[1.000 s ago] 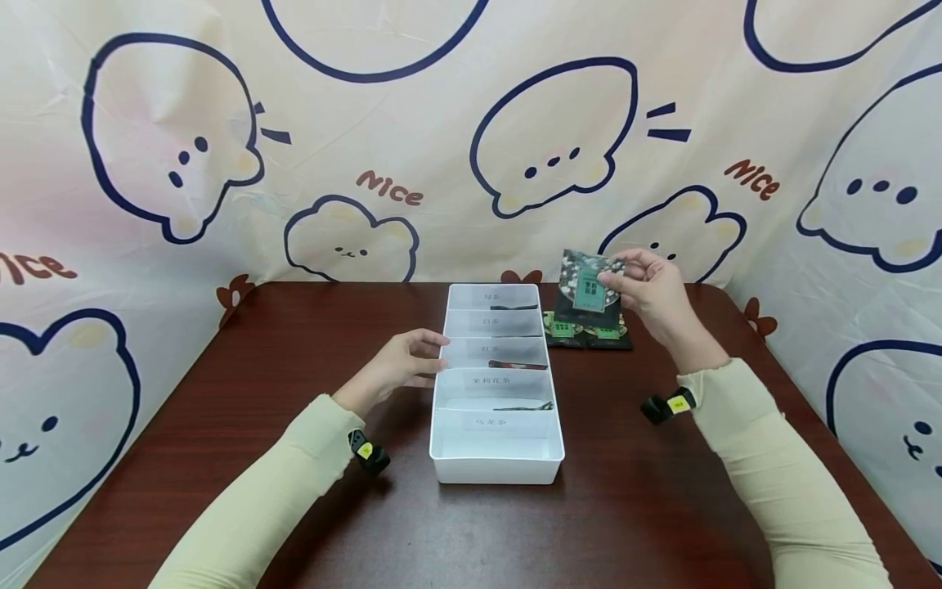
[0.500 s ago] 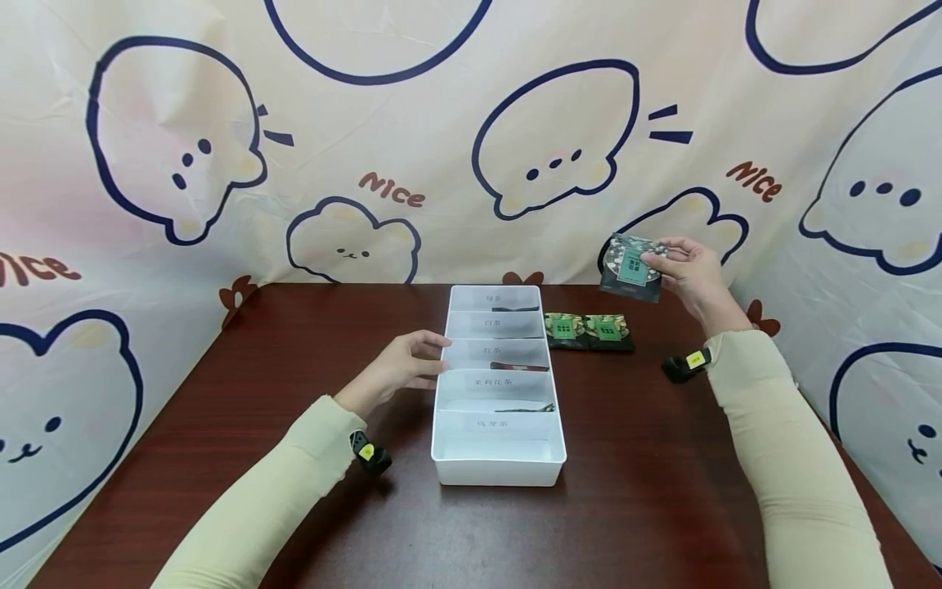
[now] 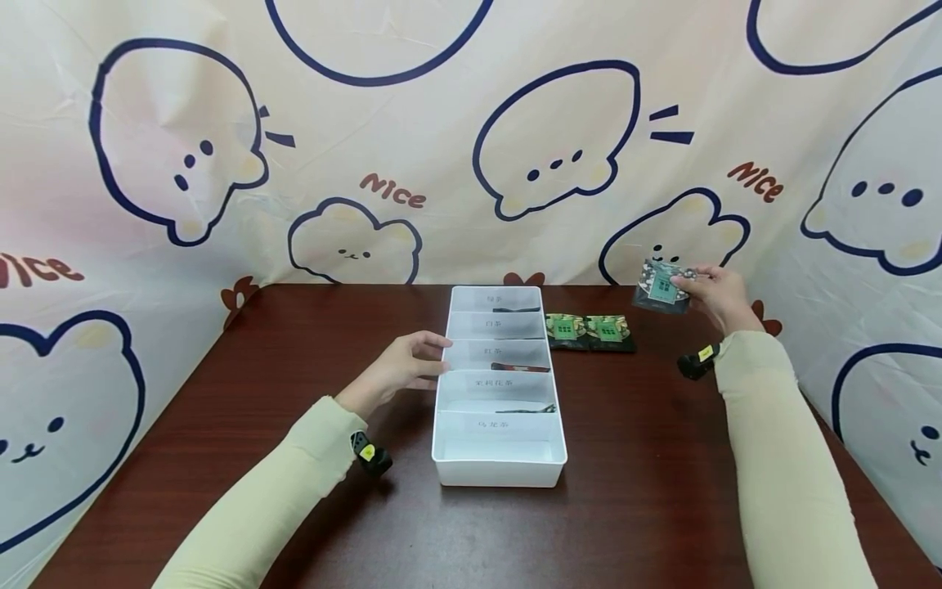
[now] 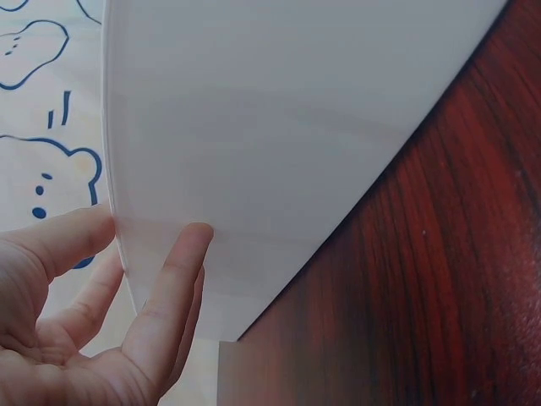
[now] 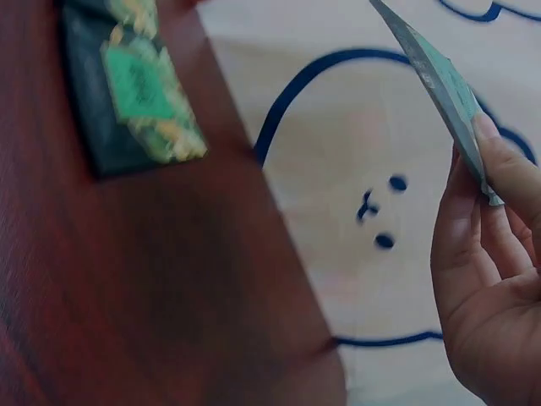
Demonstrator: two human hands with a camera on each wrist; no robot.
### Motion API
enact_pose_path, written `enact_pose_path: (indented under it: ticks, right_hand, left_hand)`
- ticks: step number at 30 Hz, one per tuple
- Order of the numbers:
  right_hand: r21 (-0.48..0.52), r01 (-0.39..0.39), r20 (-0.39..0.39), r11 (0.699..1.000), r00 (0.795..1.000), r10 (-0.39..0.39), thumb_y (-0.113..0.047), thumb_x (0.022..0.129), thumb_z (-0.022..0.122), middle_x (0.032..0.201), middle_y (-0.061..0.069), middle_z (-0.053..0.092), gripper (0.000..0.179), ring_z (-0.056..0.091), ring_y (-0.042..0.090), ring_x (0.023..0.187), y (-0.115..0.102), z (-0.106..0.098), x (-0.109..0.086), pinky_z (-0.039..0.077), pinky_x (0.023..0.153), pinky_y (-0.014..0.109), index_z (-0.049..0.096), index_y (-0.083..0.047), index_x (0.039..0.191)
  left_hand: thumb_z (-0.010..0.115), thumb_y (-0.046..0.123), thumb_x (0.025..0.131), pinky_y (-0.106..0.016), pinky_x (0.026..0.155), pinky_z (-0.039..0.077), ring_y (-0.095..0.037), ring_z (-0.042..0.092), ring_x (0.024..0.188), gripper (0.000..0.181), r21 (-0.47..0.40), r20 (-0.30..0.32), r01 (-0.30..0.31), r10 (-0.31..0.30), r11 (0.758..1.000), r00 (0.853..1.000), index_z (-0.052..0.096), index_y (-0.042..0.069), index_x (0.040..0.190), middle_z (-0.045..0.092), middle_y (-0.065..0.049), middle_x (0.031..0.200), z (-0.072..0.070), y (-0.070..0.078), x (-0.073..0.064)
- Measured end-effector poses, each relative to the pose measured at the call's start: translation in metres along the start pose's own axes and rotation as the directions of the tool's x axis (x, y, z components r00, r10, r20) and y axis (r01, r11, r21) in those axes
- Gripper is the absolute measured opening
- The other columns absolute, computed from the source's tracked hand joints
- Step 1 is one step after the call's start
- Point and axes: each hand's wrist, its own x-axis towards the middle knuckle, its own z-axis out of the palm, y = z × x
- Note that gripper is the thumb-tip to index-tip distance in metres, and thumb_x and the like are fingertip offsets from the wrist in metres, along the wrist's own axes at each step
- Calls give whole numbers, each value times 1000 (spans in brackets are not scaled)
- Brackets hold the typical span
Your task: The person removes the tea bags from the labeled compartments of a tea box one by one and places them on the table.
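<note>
My right hand point(image 3: 719, 298) pinches a dark tea sachet point(image 3: 661, 288) with white flowers and a teal label. It holds the sachet above the table's back right; the right wrist view shows this sachet point(image 5: 448, 89) edge-on by the thumb. Two tea sachets point(image 3: 589, 330) with green labels lie side by side, right of a long white divided box point(image 3: 499, 473). My left hand point(image 3: 401, 364) touches the box's left side, its fingertips at the rim and against the outer wall point(image 4: 254, 127). Printed labels mark the compartments; several hold sachets seen only as edges.
The dark red wooden table point(image 3: 287, 393) ends at a cartoon-printed cloth point(image 3: 449, 123) behind and at both sides. The box's nearest compartment point(image 3: 499, 446) shows its bare white floor.
My right hand has carried the pinched sachet rightward, away from the box and off the two lying sachets, rising and then sinking a little. My left hand stays at the box.
</note>
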Motion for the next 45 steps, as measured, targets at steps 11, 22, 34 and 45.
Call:
enact_pose_path:
  ticks: [11,22,34,45]
  right_hand:
    - [235,-153,89,960,987,136,-32,87,69,113,-4,45,77,56,1,85,39,-6,5,54,68,17,30,-11,151]
    - [199,-169,75,965,985,157,-36,91,63,127,3,39,28,49,8,95,56,1,5,54,68,19,47,-29,113]
    - [139,-170,178,976,973,144,-16,93,65,156,20,7,84,40,17,112,57,2,4,55,72,19,9,-10,155]
    - [27,-111,116,993,987,107,-13,95,61,158,24,11,74,38,28,123,61,10,3,56,79,24,17,-9,155]
  left_hand:
    - [70,5,87,-47,84,57,-28,65,94,45,5,-4,-5,5,1000,1000,54,6,129,53,-22,124,1,-2,2]
    - [69,4,88,-45,83,58,-28,65,94,44,-2,-7,-5,5,1000,1000,54,6,129,54,-22,123,1,-1,1]
    - [71,5,87,-45,83,58,-27,65,92,44,9,-19,-5,5,1000,1000,55,6,128,54,-21,122,1,0,0]
    - [70,4,87,-44,82,58,-27,65,93,43,9,-18,-5,5,1000,1000,55,6,128,54,-21,122,1,0,0]
